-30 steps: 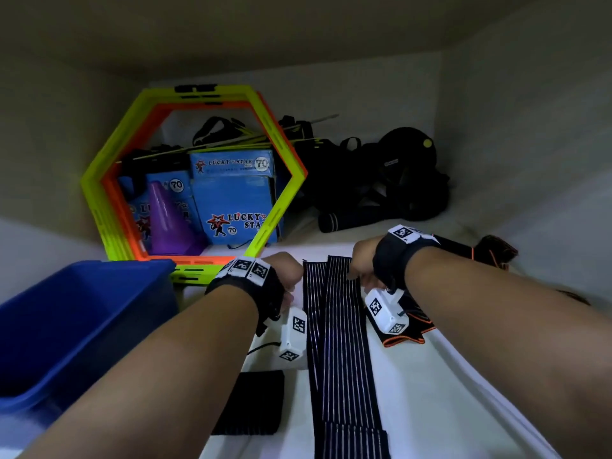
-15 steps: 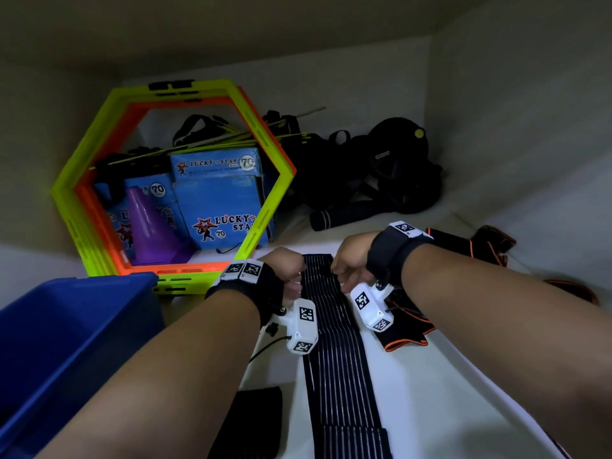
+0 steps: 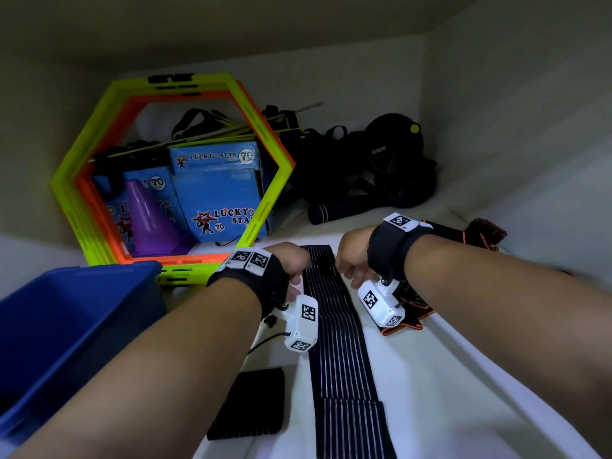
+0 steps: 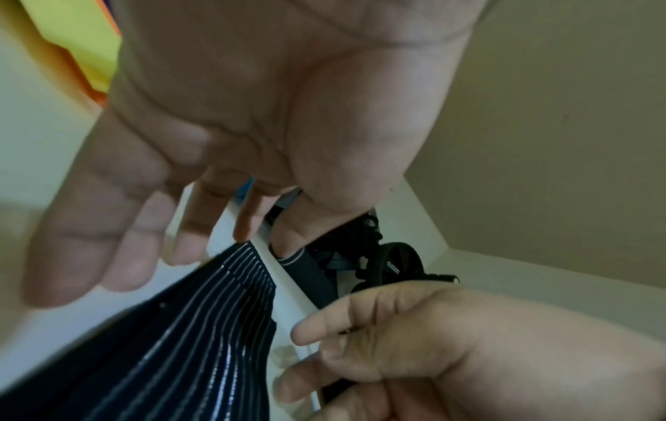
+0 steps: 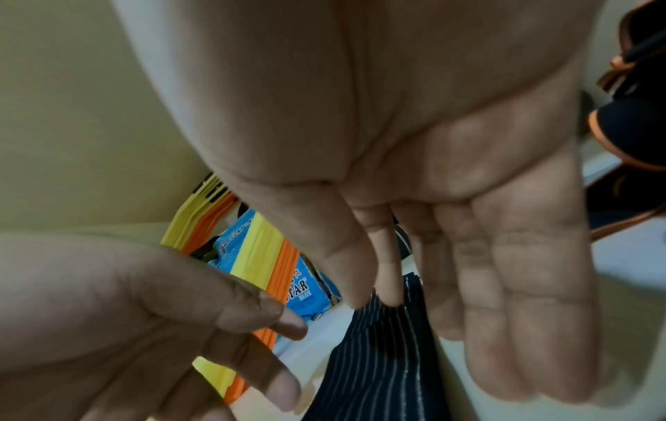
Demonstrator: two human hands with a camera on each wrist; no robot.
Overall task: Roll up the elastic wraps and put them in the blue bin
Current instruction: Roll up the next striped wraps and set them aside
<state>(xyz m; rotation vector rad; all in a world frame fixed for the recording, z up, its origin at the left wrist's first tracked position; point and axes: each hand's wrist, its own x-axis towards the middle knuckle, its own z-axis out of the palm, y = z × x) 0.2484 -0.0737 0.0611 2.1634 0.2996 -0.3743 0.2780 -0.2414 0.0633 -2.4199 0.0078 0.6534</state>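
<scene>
Here a long dark striped elastic wrap lies flat on the white shelf, running from the near edge up toward the back, and both hands sit at its far end. The left hand hovers at the wrap's left edge; seen from the left wrist, its fingers are spread and nearly straight, with the fingertips right at the far corner of the wrap, gripping nothing. The right hand is at the wrap's right edge, and the right wrist view shows its fingers extended and loose, thumb and forefinger tips just above the cloth; whether they touch it I cannot tell. The blue bin stands at the left, near the left forearm and apart from the wrap. A small black pad lies just left of the wrap's near part. An orange-trimmed black strap lies under the right wrist. At the back stand a yellow and orange hexagon frame, blue boxes, a purple cone and a heap of black gear.
</scene>
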